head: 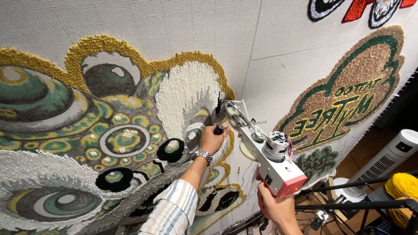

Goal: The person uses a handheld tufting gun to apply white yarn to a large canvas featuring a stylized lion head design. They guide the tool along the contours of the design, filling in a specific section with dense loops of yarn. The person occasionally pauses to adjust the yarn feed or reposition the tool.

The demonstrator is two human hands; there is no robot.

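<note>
Tufting gun [261, 148] pressed on stretched cloth [270, 43], needle tip at frame centre. Left hand [213, 139] at 9 o'clock of tip, fingers closed on front black knob. Right hand [276, 209] wrapped around rear grip, at 5 o'clock. Risk: slipping into finished white pile [185, 95] at 10 o'clock, or tearing cloth through uneven pressure. Free bare cloth toward 12 o'clock; yellow yarn cone [402, 187] well apart at 4 o'clock.

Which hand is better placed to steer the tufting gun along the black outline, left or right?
Probably the left hand: it grips the front handle beside the needle, right at the cloth. The right hand holds the rear grip of the tufting gun, farther back.
</note>
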